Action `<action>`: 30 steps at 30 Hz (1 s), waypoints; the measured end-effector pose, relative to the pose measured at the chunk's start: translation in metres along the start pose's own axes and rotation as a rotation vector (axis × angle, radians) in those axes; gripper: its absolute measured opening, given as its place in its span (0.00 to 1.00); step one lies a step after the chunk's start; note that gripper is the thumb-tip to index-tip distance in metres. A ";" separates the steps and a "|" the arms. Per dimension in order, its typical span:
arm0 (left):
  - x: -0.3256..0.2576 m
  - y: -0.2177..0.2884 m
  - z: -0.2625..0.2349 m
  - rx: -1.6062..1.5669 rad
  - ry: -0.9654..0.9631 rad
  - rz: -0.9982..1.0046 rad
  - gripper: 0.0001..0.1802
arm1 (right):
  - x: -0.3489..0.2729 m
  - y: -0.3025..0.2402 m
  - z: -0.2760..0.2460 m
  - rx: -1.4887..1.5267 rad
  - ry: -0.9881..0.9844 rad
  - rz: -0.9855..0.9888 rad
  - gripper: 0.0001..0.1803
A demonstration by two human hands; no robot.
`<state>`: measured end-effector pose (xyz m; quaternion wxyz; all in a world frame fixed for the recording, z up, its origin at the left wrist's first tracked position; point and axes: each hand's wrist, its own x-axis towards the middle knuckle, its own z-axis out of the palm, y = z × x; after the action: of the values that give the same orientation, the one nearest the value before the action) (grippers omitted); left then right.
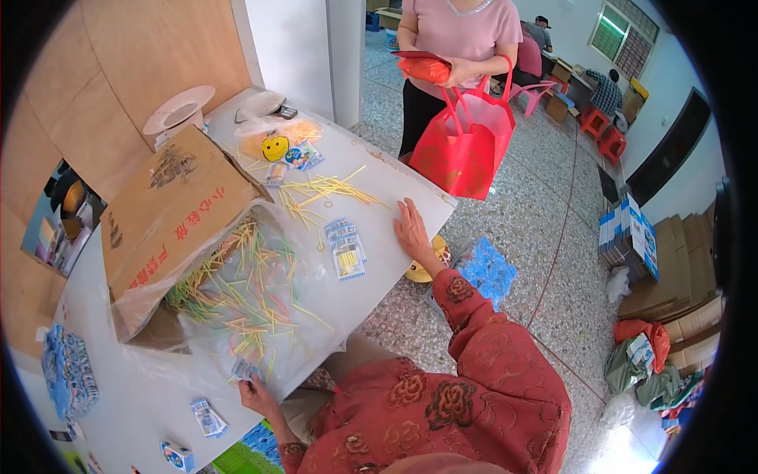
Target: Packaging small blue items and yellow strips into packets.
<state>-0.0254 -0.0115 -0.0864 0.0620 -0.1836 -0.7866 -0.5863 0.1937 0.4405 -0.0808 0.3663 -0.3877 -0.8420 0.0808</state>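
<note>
My left hand is at the near edge of the table, fingers closed on a small clear-and-blue packet. Loose thin sticks, yellow, green and reddish, lie just beyond it on a clear plastic liner. They spill from a tipped cardboard box on the left. Flat on the table's right edge rests my right hand, fingers stretched out and holding nothing. Left of it are a stack of blue-and-white packets and a spread of yellow sticks.
A person in a pink top stands beyond the table with a red tote bag. Blue packets in plastic lie on the floor at right. More packets and a blue bundle are at the table's near left.
</note>
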 end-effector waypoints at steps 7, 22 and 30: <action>0.000 -0.007 -0.004 0.025 0.028 0.029 0.05 | 0.002 -0.006 0.002 0.026 -0.002 0.001 0.26; -0.001 -0.003 0.003 -0.063 0.027 0.005 0.05 | 0.092 -0.005 -0.072 0.542 -0.150 0.152 0.30; 0.000 -0.002 -0.002 -0.021 0.008 -0.005 0.06 | 0.142 -0.134 -0.285 1.609 -0.080 -0.643 0.18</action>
<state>-0.0260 -0.0142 -0.0871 0.0620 -0.1800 -0.7807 -0.5952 0.2466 0.4072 0.2592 0.5043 0.2493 -0.6102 0.5579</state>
